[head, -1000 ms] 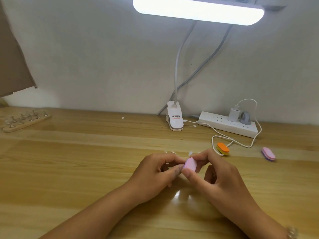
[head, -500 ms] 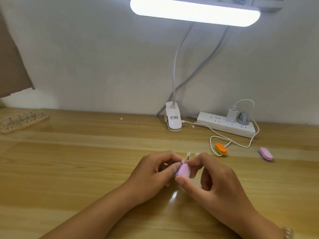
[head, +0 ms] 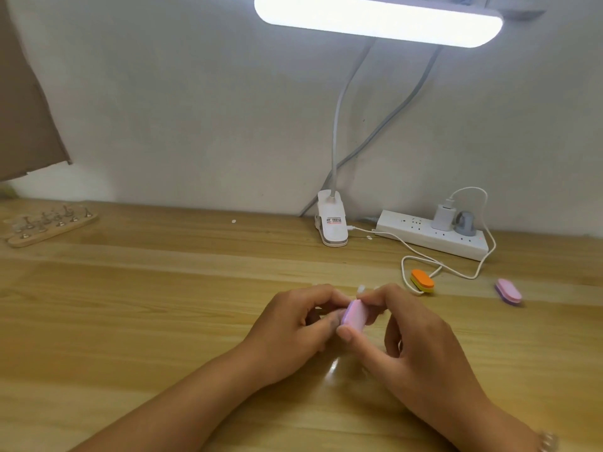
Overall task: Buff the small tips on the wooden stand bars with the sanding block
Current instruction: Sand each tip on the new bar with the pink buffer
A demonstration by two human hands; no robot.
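My right hand point(head: 414, 347) pinches a small pink sanding block point(head: 355, 315) between thumb and fingers at the middle of the wooden table point(head: 130, 305). My left hand point(head: 293, 324) is curled right beside it, its fingers closed around something small that is mostly hidden; a small white tip point(head: 361, 288) pokes up just behind the block. Two wooden stand bars point(head: 49, 227) with small metal posts lie at the far left, well away from both hands.
An orange and yellow sanding block point(head: 422, 280) and a pink and purple one point(head: 508, 291) lie to the right. A white clip lamp base point(head: 332, 223), a power strip point(head: 430, 238) with plugs and a white cable point(head: 456, 272) sit along the wall.
The pink block has tilted and slid slightly downward between my hands, and a white tip now shows behind it. Both hands stay in about the same place.
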